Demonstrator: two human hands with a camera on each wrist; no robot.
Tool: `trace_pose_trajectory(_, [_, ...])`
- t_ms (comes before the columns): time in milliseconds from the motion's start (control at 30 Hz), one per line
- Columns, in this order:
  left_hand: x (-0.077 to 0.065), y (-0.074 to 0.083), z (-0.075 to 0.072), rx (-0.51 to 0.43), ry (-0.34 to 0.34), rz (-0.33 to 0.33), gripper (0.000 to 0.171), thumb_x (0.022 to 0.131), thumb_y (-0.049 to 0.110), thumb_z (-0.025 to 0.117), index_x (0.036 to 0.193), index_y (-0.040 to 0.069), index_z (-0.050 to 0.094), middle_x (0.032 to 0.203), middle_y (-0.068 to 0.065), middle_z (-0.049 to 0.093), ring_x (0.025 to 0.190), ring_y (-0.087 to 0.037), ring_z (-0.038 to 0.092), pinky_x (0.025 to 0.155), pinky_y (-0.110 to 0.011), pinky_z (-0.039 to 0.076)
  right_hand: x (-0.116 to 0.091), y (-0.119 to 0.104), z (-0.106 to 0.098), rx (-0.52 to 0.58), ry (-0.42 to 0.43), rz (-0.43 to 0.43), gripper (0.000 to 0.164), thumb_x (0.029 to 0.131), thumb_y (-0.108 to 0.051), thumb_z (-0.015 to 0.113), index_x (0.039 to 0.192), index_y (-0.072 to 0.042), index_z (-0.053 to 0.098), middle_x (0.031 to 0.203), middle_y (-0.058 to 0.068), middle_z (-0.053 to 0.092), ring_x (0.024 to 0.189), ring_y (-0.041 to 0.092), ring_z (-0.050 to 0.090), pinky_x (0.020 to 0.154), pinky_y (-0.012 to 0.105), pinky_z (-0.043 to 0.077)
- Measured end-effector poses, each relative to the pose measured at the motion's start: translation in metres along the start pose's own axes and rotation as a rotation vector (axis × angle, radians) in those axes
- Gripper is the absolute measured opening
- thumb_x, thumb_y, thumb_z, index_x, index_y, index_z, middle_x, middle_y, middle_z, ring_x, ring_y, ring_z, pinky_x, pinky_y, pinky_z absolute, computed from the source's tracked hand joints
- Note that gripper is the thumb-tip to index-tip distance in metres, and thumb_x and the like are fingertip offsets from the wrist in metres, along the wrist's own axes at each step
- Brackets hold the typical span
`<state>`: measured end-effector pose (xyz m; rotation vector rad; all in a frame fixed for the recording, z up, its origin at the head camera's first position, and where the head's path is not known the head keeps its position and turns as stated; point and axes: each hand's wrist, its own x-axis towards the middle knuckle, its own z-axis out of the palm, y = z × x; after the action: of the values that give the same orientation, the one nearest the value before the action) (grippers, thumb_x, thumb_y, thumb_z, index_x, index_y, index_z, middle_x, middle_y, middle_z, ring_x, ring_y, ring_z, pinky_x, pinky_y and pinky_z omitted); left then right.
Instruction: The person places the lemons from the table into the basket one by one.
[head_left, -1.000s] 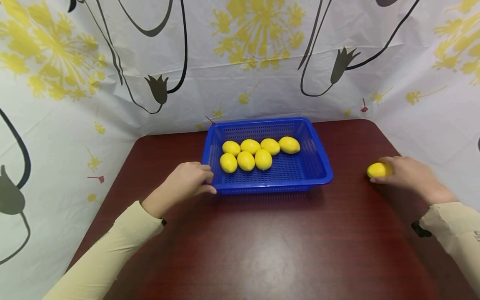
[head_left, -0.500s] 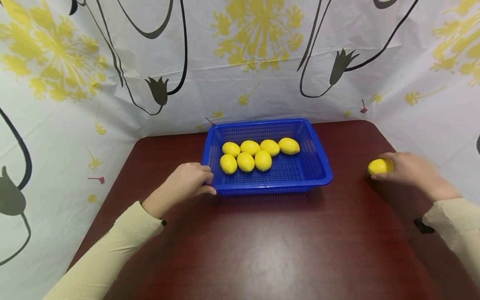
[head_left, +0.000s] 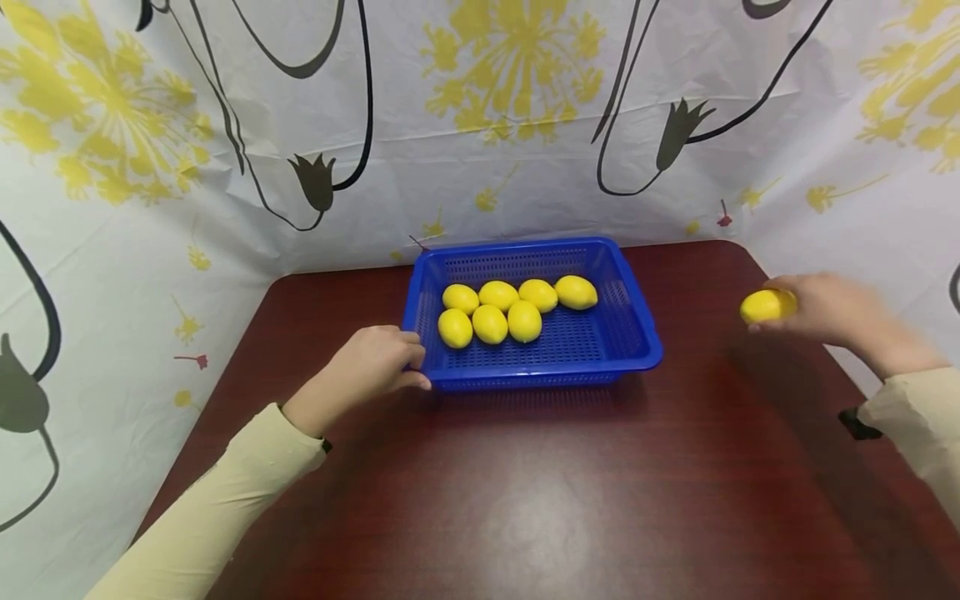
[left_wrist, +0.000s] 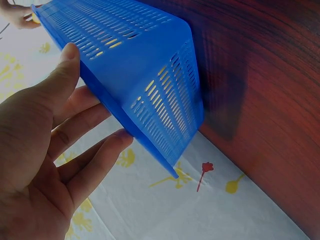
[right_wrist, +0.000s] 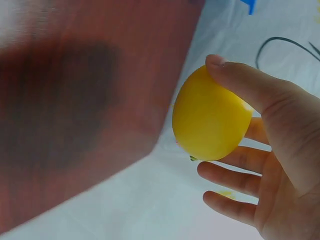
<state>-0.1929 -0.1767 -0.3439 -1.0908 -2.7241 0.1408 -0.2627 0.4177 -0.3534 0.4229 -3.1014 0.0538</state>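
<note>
A blue plastic basket [head_left: 547, 370] with perforated walls stands toward the back of the table, several yellow lemons [head_left: 490, 323] lying in two rows inside it. My left hand [head_left: 375, 360] holds the basket's rim at its near left corner; in the left wrist view the thumb [left_wrist: 70, 54] lies on one side of the rim and the fingertips touch the other. Out to the right, my right hand [head_left: 836, 315] grips a single lemon [head_left: 768, 307] above the table. The right wrist view shows this lemon [right_wrist: 210, 117] between thumb and fingers, its green stem tip pointing down.
The dark red-brown wooden table [head_left: 525, 492] has rounded back corners. White sheeting [head_left: 480, 192] with yellow and grey flower prints hangs close behind and along both sides. The hand's shadow [head_left: 780, 383] falls on the table at right.
My right hand has raised the lemon from the table's right side, moving up and slightly right. The left hand stays at the basket, which has not moved on the table.
</note>
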Motion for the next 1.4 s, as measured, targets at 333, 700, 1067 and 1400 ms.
trace_pose_trajectory(333, [-0.001,0.0,0.001,-0.006,0.001,-0.003,0.041,0.076,0.052,0.077,0.066,0.019,0.055,0.065,0.008,0.046,0.057,-0.01,0.037,0.055,-0.022,0.03,0.009,-0.018,-0.029,-0.016,-0.008,-0.005,0.069,0.075,-0.056,0.079,0.125,-0.012,0.061,0.107,0.014,0.07,0.088,0.029,0.06,0.06,0.039,0.038])
trace_pose_trajectory(700, [-0.001,0.001,0.001,-0.008,0.0,-0.005,0.041,0.077,0.051,0.077,0.066,0.019,0.055,0.065,0.008,0.047,0.058,-0.01,0.037,0.056,-0.022,0.031,0.027,-0.05,-0.044,-0.041,0.009,-0.079,0.065,0.074,-0.049,0.081,0.122,-0.009,0.065,0.102,0.015,0.07,0.085,0.028,0.057,0.064,0.038,0.038])
trace_pose_trajectory(1067, [-0.001,0.001,0.001,-0.006,0.004,-0.009,0.04,0.076,0.051,0.077,0.066,0.019,0.056,0.065,0.008,0.047,0.058,-0.01,0.037,0.055,-0.021,0.031,0.046,-0.085,-0.06,-0.05,0.041,-0.154,0.06,0.074,-0.049,0.082,0.118,-0.011,0.065,0.101,0.012,0.069,0.083,0.027,0.058,0.068,0.041,0.041])
trace_pose_trajectory(1400, [-0.001,0.002,0.0,-0.007,0.002,-0.015,0.04,0.076,0.051,0.078,0.066,0.019,0.056,0.065,0.008,0.047,0.057,-0.01,0.038,0.055,-0.022,0.031,0.061,-0.119,-0.074,-0.062,0.067,-0.227,0.058,0.076,-0.049,0.081,0.12,-0.014,0.065,0.109,0.011,0.07,0.093,0.03,0.06,0.079,0.051,0.047])
